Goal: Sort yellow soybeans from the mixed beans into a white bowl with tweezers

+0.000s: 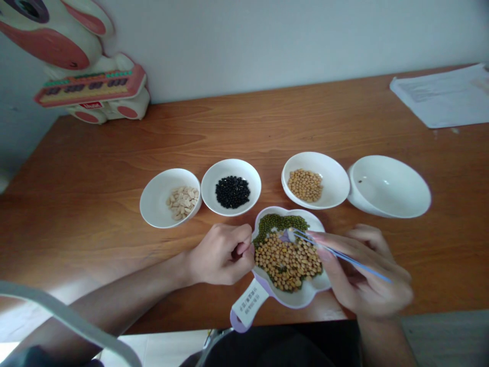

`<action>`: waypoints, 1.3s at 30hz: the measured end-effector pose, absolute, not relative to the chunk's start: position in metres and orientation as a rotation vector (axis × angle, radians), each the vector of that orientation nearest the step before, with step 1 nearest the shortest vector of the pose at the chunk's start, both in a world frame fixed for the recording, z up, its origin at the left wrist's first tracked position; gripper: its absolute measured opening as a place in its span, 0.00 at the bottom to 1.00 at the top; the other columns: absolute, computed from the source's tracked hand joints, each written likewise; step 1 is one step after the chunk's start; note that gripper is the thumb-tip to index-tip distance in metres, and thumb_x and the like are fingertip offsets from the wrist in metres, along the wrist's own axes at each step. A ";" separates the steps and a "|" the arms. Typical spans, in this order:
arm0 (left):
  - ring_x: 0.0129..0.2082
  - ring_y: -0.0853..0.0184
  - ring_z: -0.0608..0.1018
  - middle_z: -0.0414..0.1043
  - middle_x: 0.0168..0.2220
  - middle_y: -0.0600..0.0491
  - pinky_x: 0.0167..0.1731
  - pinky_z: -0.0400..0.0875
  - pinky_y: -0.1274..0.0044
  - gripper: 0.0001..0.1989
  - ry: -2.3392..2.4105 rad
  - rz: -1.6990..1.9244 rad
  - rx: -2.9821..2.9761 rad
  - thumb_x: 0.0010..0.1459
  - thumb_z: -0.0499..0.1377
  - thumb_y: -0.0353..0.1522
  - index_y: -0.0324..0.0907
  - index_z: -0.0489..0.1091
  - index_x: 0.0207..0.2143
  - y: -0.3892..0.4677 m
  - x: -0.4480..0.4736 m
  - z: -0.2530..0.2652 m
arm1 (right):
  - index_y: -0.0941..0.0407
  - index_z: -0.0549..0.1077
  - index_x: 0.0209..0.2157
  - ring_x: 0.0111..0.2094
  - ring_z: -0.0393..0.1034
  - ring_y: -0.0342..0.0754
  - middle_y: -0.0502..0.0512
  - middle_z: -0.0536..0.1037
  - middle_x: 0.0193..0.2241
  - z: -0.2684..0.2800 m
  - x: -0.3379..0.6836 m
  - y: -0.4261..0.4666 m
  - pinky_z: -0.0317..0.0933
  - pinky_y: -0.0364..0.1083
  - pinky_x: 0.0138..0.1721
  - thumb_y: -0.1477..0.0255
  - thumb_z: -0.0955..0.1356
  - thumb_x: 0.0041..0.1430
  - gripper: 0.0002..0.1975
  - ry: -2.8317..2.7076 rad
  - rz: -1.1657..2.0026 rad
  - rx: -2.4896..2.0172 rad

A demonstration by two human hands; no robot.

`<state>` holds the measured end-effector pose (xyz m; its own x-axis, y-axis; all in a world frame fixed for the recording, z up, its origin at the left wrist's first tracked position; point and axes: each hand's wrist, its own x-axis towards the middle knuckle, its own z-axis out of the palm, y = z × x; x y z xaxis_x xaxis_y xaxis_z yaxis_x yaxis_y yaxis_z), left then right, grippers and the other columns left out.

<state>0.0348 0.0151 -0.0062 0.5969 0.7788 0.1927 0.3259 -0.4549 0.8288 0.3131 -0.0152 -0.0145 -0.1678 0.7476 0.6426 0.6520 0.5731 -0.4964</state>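
My left hand (223, 253) is closed, its thumb and curled forefinger at the left rim of a white and lilac flower-shaped dish (319, 224) with a labelled handle (250, 304). Soybeans (284, 260) cover most of the dish, and green mung beans (280, 223) lie mainly along its far side. Between the thumb and fingers of my right hand (362, 270) is a thin pair of metal tweezers (344, 256). Their tips reach into the dish, near a small bare lilac patch among the beans. Whether a bean is between the tips, I cannot tell.
Behind the dish stand white bowls: one with pale flat seeds (183, 202), one with black beans (233, 192), one with soybeans (305, 185). The rightmost bowl (393, 186) shows one dark speck. A toy with a keyboard (95, 86) and papers (445, 97) sit at the back.
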 end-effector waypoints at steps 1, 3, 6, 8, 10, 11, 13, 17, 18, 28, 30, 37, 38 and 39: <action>0.19 0.77 0.54 0.53 0.22 0.64 0.20 0.49 0.80 0.14 0.875 0.733 2.034 0.56 0.55 0.22 0.45 0.52 0.28 0.015 0.035 -0.006 | 0.45 0.80 0.55 0.30 0.71 0.47 0.47 0.87 0.39 -0.014 0.313 -0.015 0.66 0.51 0.37 0.83 0.75 0.58 0.26 -1.815 0.062 -1.158; 0.19 0.77 0.54 0.53 0.21 0.64 0.20 0.49 0.80 0.14 0.875 0.736 2.027 0.56 0.55 0.22 0.45 0.52 0.28 0.015 0.035 -0.007 | 0.43 0.80 0.57 0.28 0.71 0.47 0.48 0.87 0.38 -0.014 0.314 -0.012 0.66 0.52 0.36 0.83 0.75 0.58 0.28 -1.675 -0.085 -1.211; 0.19 0.77 0.54 0.52 0.21 0.65 0.20 0.50 0.81 0.14 0.872 0.743 2.022 0.57 0.55 0.22 0.45 0.52 0.29 0.015 0.035 -0.008 | 0.43 0.80 0.57 0.31 0.75 0.49 0.50 0.87 0.40 -0.012 0.313 -0.005 0.66 0.53 0.37 0.83 0.75 0.59 0.28 -1.538 -0.179 -1.304; 0.19 0.77 0.54 0.52 0.21 0.65 0.20 0.50 0.81 0.14 0.871 0.745 2.021 0.57 0.55 0.22 0.45 0.52 0.29 0.015 0.035 -0.009 | 0.43 0.80 0.56 0.36 0.77 0.51 0.51 0.87 0.42 -0.011 0.312 -0.002 0.68 0.53 0.39 0.82 0.75 0.60 0.27 -1.502 -0.145 -1.358; 0.19 0.77 0.55 0.53 0.21 0.64 0.20 0.50 0.81 0.14 0.871 0.744 2.020 0.56 0.55 0.22 0.45 0.52 0.29 0.015 0.035 -0.009 | 0.43 0.80 0.56 0.37 0.78 0.51 0.51 0.87 0.43 -0.011 0.311 -0.003 0.68 0.52 0.39 0.83 0.75 0.59 0.27 -1.512 -0.119 -1.340; 0.19 0.77 0.55 0.54 0.21 0.64 0.20 0.50 0.81 0.14 0.870 0.746 2.020 0.56 0.55 0.22 0.45 0.52 0.28 0.015 0.035 -0.009 | 0.43 0.80 0.56 0.36 0.78 0.51 0.50 0.87 0.42 -0.011 0.311 -0.005 0.68 0.51 0.38 0.83 0.75 0.58 0.28 -1.535 -0.104 -1.308; 0.19 0.77 0.56 0.55 0.21 0.64 0.20 0.50 0.80 0.13 0.864 0.746 2.019 0.55 0.55 0.22 0.45 0.52 0.28 0.015 0.035 -0.009 | 0.45 0.80 0.56 0.34 0.76 0.49 0.50 0.87 0.41 -0.011 0.310 -0.010 0.67 0.51 0.38 0.84 0.75 0.57 0.29 -1.629 -0.033 -1.233; 0.18 0.77 0.56 0.56 0.22 0.64 0.20 0.51 0.80 0.13 0.850 0.750 2.008 0.55 0.55 0.22 0.45 0.52 0.28 0.015 0.035 -0.009 | 0.51 0.81 0.50 0.33 0.74 0.47 0.49 0.86 0.35 -0.008 0.309 -0.016 0.64 0.51 0.40 0.81 0.75 0.59 0.18 -1.900 0.117 -1.144; 0.18 0.77 0.56 0.57 0.22 0.64 0.20 0.51 0.80 0.13 0.850 0.752 2.006 0.55 0.54 0.22 0.45 0.52 0.28 0.015 0.035 -0.009 | 0.52 0.81 0.48 0.33 0.74 0.47 0.49 0.85 0.34 -0.007 0.308 -0.016 0.63 0.52 0.41 0.80 0.74 0.60 0.16 -1.946 0.124 -1.128; 0.19 0.76 0.56 0.56 0.22 0.63 0.20 0.51 0.80 0.14 0.844 0.765 1.995 0.55 0.55 0.22 0.45 0.51 0.28 0.015 0.035 -0.010 | 0.50 0.81 0.47 0.38 0.77 0.50 0.48 0.87 0.37 -0.009 0.303 -0.015 0.60 0.54 0.46 0.78 0.74 0.62 0.14 -2.042 0.198 -1.098; 0.19 0.76 0.55 0.56 0.22 0.63 0.20 0.51 0.79 0.14 0.846 0.764 1.996 0.55 0.55 0.22 0.45 0.51 0.28 0.015 0.035 -0.010 | 0.49 0.81 0.48 0.38 0.77 0.50 0.48 0.87 0.38 -0.010 0.303 -0.015 0.61 0.54 0.47 0.79 0.74 0.62 0.14 -2.038 0.205 -1.101; 0.19 0.75 0.54 0.54 0.22 0.64 0.20 0.50 0.78 0.14 0.870 0.737 1.988 0.54 0.55 0.23 0.46 0.51 0.28 0.016 0.035 -0.008 | 0.48 0.81 0.48 0.38 0.77 0.49 0.47 0.87 0.37 -0.014 0.305 -0.013 0.60 0.53 0.46 0.77 0.74 0.62 0.14 -2.057 0.199 -1.120; 0.19 0.75 0.55 0.54 0.22 0.63 0.20 0.50 0.78 0.14 0.872 0.736 1.987 0.54 0.55 0.23 0.46 0.51 0.28 0.016 0.035 -0.008 | 0.48 0.81 0.48 0.38 0.77 0.49 0.47 0.87 0.37 -0.014 0.305 -0.013 0.60 0.53 0.46 0.77 0.74 0.62 0.14 -2.061 0.198 -1.123; 0.19 0.75 0.55 0.54 0.22 0.63 0.20 0.51 0.78 0.14 0.873 0.736 1.985 0.54 0.55 0.23 0.46 0.51 0.28 0.016 0.035 -0.008 | 0.47 0.81 0.48 0.38 0.77 0.49 0.47 0.86 0.37 -0.014 0.305 -0.013 0.60 0.53 0.46 0.77 0.74 0.62 0.15 -2.061 0.199 -1.129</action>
<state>0.0354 0.0156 -0.0077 0.5876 0.7898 0.1759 0.3061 -0.4181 0.8552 0.3051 -0.0130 -0.0138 -0.3170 0.7743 0.5478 0.6550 0.5964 -0.4640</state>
